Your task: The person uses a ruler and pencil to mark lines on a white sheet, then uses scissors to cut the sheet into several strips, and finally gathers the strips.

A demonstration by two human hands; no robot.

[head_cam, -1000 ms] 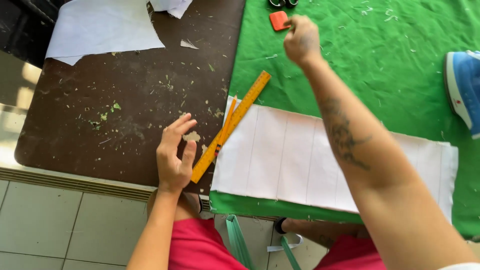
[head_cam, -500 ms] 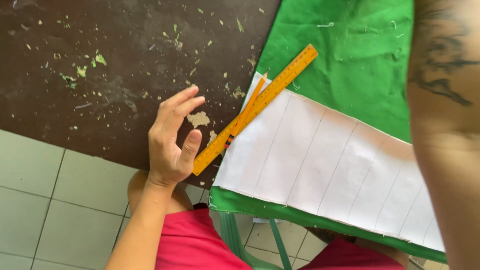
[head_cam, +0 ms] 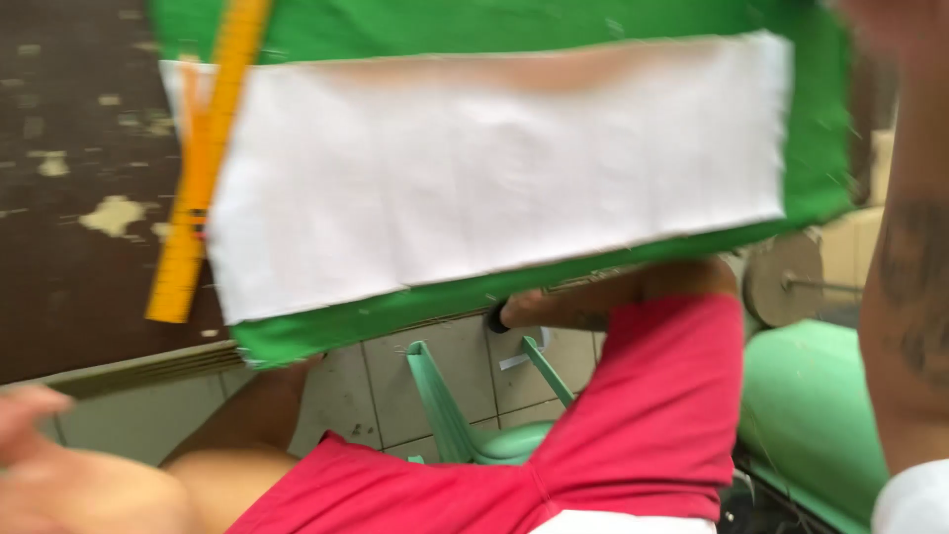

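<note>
A white rectangular cloth panel (head_cam: 494, 168) lies on green fabric (head_cam: 514, 20) that hangs over the near edge of a dark brown table (head_cam: 69, 297). A yellow-orange ruler (head_cam: 203, 168) lies along the panel's left end. My left hand (head_cam: 35, 420) is a blur at the lower left, below the table edge and off the ruler. Only a blurred sliver of my right hand (head_cam: 885, 15) shows at the top right corner; its tattooed forearm (head_cam: 914, 297) runs down the right side. What either hand holds cannot be made out.
Pale scraps and worn patches dot the tabletop (head_cam: 114, 213). Below the table are my red shorts (head_cam: 643, 415), a light green plastic chair (head_cam: 465, 425), tiled floor (head_cam: 395, 386), a green rounded object (head_cam: 811, 415) and a cardboard roll (head_cam: 781, 277).
The view has swung down and to the right. My left hand has left the ruler and dropped below the table edge. The ruler and white panel still lie on the green fabric.
</note>
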